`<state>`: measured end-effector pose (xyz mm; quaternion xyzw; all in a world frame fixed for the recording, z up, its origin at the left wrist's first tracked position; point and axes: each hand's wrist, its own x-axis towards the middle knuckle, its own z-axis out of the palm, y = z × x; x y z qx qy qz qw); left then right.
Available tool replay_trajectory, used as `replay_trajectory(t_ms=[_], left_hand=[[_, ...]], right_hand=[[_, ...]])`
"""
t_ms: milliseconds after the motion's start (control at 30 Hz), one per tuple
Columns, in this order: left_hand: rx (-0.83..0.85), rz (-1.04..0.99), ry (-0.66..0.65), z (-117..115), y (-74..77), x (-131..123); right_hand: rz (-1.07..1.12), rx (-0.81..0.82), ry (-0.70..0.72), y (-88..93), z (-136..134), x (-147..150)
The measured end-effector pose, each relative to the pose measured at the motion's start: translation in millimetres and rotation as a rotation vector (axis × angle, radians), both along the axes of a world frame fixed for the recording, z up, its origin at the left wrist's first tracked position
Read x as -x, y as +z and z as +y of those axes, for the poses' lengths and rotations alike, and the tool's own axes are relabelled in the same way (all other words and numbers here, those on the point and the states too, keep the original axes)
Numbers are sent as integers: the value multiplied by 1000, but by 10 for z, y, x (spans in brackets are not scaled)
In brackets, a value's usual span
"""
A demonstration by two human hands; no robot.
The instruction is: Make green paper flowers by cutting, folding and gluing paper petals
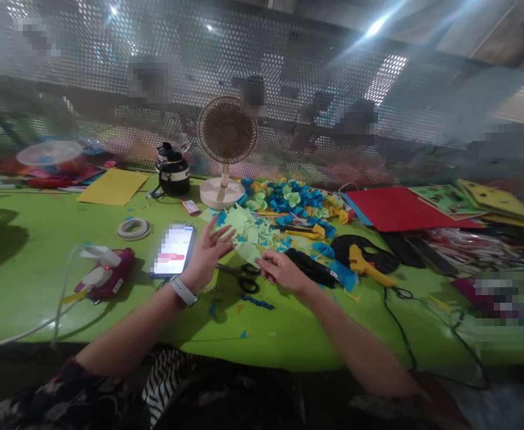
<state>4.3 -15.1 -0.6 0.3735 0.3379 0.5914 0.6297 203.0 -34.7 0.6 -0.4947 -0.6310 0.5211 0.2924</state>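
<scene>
Pinching a pale green paper piece point(248, 254) in the right hand point(282, 270), just beyond black-handled scissors point(240, 276). Holding the left hand point(208, 254) loose nearby, seemingly gripping nothing. Could crease if pinched hard, being thin; could get lost among matching scraps point(242, 221) if dropped. Visible farther out: crisp, petal-like folded shapes point(291, 200), a smooth yellow glue gun point(369, 269).

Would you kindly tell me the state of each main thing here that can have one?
Left hand: open, fingers spread
Right hand: pinching pale green paper
Phone: screen lit
Power strip: red light on, plugs inserted
Fan: upright; running or not, unclear
Scissors: lying down; open or shut, unclear
Glue gun: lying on its side
</scene>
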Motion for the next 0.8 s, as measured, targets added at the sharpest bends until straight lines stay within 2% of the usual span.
replay_trajectory(t_ms=[133,300,400,500,567,700,800], left_hand=[[-52,-11,155,104,40,87],[-78,-29,235,159,49,128],[-109,-29,245,165,52,133],[-110,-24,243,165,53,127],[-100,-27,241,168,50,120],[-79,-41,216,169,43,106],[-66,-53,192,143,57,89]], right_hand=[[-269,-74,107,34,-27,-41],[-577,-406,-69,165,-43,9],[-769,-496,35,333,44,139],[-1027,-578,191,459,294,358],[-1163,-599,257,478,537,523],[-1258,-560,281,392,1036,781],[-1313,-518,299,310,1289,858]])
